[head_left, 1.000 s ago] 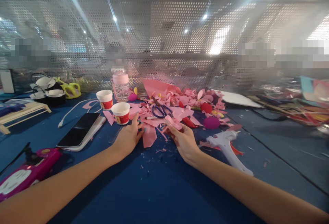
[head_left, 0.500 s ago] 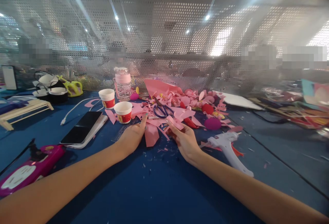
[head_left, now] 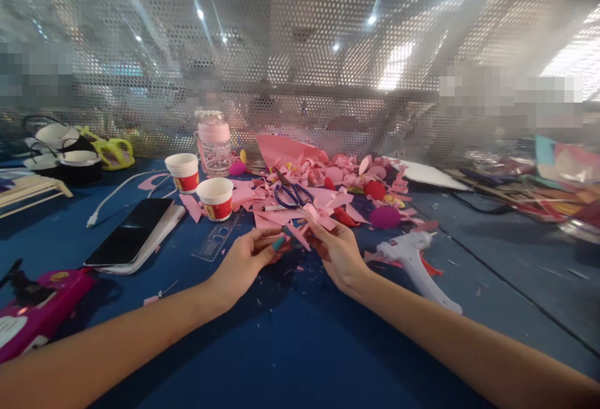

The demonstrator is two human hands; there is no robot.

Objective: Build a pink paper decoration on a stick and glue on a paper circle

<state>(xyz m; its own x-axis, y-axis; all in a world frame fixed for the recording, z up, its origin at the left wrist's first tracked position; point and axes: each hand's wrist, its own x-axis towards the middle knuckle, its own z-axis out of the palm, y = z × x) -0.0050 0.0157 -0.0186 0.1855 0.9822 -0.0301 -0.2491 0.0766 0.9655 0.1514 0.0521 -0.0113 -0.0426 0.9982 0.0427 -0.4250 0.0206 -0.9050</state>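
Many pink paper scraps [head_left: 323, 171] are heaped on the blue table [head_left: 281, 346]. My left hand [head_left: 248, 262] is at the near edge of the heap with thumb and fingers drawn together; whatever lies between the fingertips is too small to name. To its right, my right hand [head_left: 340, 252] pinches a pink paper piece [head_left: 319, 216] between thumb and fingers. Dark-handled scissors [head_left: 293, 195] lie on the scraps just beyond both hands. A white glue gun [head_left: 415, 265] rests right of my right hand.
Paper cups [head_left: 214, 198] and a pink-lidded bottle [head_left: 214, 143] stand left of the heap. A black phone [head_left: 134, 231] lies nearer left, beyond a magenta device [head_left: 47, 309]. Purple and red round pieces [head_left: 385, 217] lie right. A perforated metal screen [head_left: 300, 40] rises behind.
My left hand has drawn its fingers together from a pointing pose. A pink sheet near it has shifted or become hidden. My right hand still pinches pink paper. The view has shifted slightly.
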